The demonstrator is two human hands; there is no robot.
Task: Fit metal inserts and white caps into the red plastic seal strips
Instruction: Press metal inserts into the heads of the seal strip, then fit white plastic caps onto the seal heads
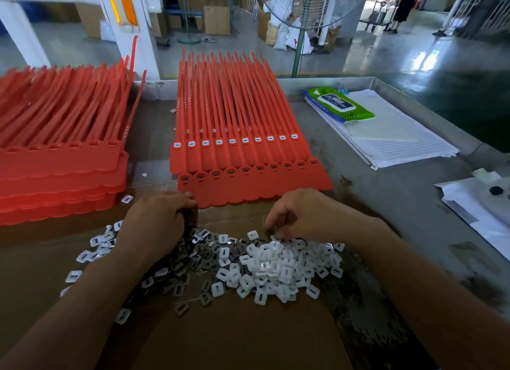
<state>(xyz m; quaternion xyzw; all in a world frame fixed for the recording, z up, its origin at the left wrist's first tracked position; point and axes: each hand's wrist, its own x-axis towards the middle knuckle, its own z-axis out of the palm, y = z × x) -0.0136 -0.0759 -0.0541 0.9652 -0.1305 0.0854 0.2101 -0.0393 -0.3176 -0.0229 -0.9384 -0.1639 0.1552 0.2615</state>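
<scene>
Both forearms reach forward from the bottom corners over a brown cardboard sheet point(220, 339) lying on the grey bench point(392, 204). The left hand point(157, 223) is palm down with its knuckles raised. Its fingers curl under into the heap of dark metal inserts point(190, 262), and one fingertip touches the near scalloped edge of the middle red seal strips point(248, 187). Whether it grips an insert cannot be told, since the fingertips are hidden. The right hand point(303, 215) is also palm down with its wrist bent, and its curled fingers dip to the far edge of the pile of white caps point(276, 270). Whether it pinches a cap cannot be told either.

The middle strips lie in two overlapping sheets just beyond the hands. The upper sheet carries a row of fitted white caps, and the lower sheet's sockets show dark inserts. A taller stack of red strips point(55, 176) sits to the left. A green wet-wipe pack point(339, 104) rests on gridded paper sheets point(405, 140) at the right.
</scene>
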